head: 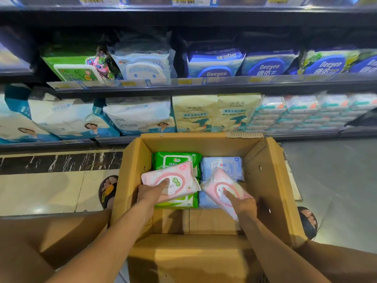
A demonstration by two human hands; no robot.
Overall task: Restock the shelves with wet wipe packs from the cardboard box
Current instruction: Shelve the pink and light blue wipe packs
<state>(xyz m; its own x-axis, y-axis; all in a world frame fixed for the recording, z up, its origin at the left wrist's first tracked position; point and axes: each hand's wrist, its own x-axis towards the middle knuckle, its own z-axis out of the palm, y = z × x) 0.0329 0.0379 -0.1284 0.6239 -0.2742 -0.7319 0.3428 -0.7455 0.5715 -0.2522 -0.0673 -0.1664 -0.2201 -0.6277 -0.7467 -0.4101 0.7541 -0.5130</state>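
Pink soft packs, one gripped in the left hand (150, 192), one in the right hand (242, 204), look light, squashy; hold by edges above box (263, 180).

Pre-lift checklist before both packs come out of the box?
1. Left hand grips the left pink pack: ok.
2. Right hand grips the right pink pack: ok.
3. Cardboard box flaps open, way up clear: ok.
4. Green pack and blue pack underneath lie free of the held ones: cannot tell.
5. Free slot for pink packs on the shelves: cannot tell; visible rows look full.
6. Matching pink stock on the shelves: not ok, none in view.
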